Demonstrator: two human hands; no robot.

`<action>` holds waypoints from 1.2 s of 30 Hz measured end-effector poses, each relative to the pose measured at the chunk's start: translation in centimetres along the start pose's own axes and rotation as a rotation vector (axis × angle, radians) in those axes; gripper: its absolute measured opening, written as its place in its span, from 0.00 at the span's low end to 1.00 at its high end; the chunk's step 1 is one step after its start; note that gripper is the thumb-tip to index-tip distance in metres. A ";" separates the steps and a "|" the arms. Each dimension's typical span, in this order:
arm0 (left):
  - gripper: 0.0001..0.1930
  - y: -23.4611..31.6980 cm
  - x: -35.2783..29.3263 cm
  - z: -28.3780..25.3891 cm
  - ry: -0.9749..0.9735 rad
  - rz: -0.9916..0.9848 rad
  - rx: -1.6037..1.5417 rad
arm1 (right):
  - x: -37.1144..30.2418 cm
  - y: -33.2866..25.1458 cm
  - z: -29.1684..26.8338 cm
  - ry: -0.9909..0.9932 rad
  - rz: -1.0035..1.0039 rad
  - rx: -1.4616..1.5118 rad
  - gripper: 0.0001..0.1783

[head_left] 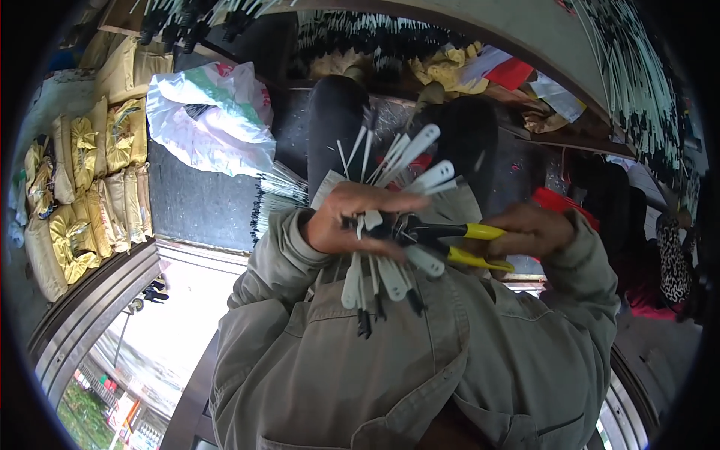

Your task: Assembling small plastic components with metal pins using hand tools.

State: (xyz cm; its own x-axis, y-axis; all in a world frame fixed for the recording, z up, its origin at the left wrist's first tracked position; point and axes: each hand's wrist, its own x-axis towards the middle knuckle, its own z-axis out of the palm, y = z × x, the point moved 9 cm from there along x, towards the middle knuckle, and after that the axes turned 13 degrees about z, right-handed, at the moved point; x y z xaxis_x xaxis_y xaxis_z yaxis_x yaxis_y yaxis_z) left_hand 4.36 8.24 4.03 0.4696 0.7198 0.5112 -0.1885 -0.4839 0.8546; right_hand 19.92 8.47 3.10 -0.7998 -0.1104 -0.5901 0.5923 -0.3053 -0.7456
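Note:
My left hand (pixel 351 206) is closed around a bundle of white flat strips (pixel 415 146) with rounded, holed ends. Thin white rods with black tips stick out of the same bundle, above and below the fist. My right hand (pixel 529 231) grips the yellow-handled pliers (pixel 469 232). Their dark metal jaws meet the bundle right beside my left fingers, which partly hide it. Exactly what the jaws bite on is too small to tell. The bundle is held over my lap, in front of my grey-green jacket (pixel 367 375).
A white plastic bag (pixel 214 124) lies at the left, with pale rods (pixel 281 196) beside it. Brown paper packets (pixel 112 202) are stacked farther left. Black-tipped rods (pixel 634 82) fill the rack at upper right. A red piece (pixel 510 73) lies on the far shelf.

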 end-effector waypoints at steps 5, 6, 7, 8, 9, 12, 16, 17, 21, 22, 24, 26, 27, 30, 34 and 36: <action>0.33 -1.0 -1.1 0.0 0.117 -0.018 0.069 | -0.3 -2.9 -1.5 0.368 -0.128 -0.352 0.31; 0.29 -0.7 -1.0 -0.3 0.129 -0.006 0.080 | -0.4 -3.6 -1.6 0.458 -0.164 -0.442 0.34; 0.26 -0.4 -0.8 -0.4 0.144 0.008 0.085 | -1.1 -4.7 -0.7 0.701 -0.290 -0.845 0.41; 0.26 -0.4 -0.7 -0.5 0.183 -0.006 0.084 | -1.0 -4.4 0.2 0.693 -0.292 -0.843 0.41; 0.26 -0.2 -0.8 -0.6 0.188 -0.011 0.084 | -1.3 -4.5 0.6 0.854 -0.251 -1.009 0.40; 0.27 -0.6 -0.6 -0.9 0.228 -0.057 0.059 | -1.9 -4.5 0.8 1.010 -0.208 -1.167 0.39; 0.28 -1.0 -0.6 -0.8 0.207 -0.061 0.012 | -0.8 -1.3 -0.6 0.467 -0.136 -0.524 0.35; 0.29 -1.1 -0.4 -0.4 0.148 -0.067 -0.055 | -0.8 -0.4 -1.6 0.475 -0.131 -0.515 0.35; 0.31 -0.8 -0.1 0.1 0.028 0.017 -0.097 | 1.0 3.9 -0.7 0.004 0.043 0.340 0.31; 0.31 -0.6 -0.1 0.0 0.012 0.048 -0.086 | 1.2 3.2 -0.9 0.024 -0.012 0.354 0.29; 0.31 -0.8 -0.4 0.0 0.048 0.023 -0.059 | 1.2 1.5 -1.2 0.067 -0.120 0.381 0.27; 0.30 -0.6 -0.9 -0.4 0.115 -0.002 0.064 | 1.3 -0.2 -0.7 0.093 -0.175 0.390 0.26; 0.30 -0.4 -1.1 -0.1 0.110 0.004 0.066 | 0.7 -2.4 -0.7 0.440 -0.230 -0.276 0.25; 0.29 -0.7 -1.6 -0.9 0.307 -0.056 0.132 | 0.4 -3.6 0.0 0.949 -0.283 -1.046 0.25; 0.28 -0.6 -2.3 -1.1 0.399 -0.148 0.233 | -0.3 -4.4 -0.8 1.142 -0.254 -1.057 0.22; 0.28 -0.4 -2.7 -1.0 0.425 -0.139 0.266 | -0.1 -4.3 -1.1 1.176 -0.236 -1.071 0.22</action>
State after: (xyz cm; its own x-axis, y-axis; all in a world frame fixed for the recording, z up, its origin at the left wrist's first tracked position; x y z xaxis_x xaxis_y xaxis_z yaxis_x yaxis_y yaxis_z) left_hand 2.30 7.00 2.43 0.0721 0.8980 0.4342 0.1024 -0.4396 0.8923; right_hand 17.56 10.81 6.10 -0.6630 0.7474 0.0418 0.6690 0.6167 -0.4150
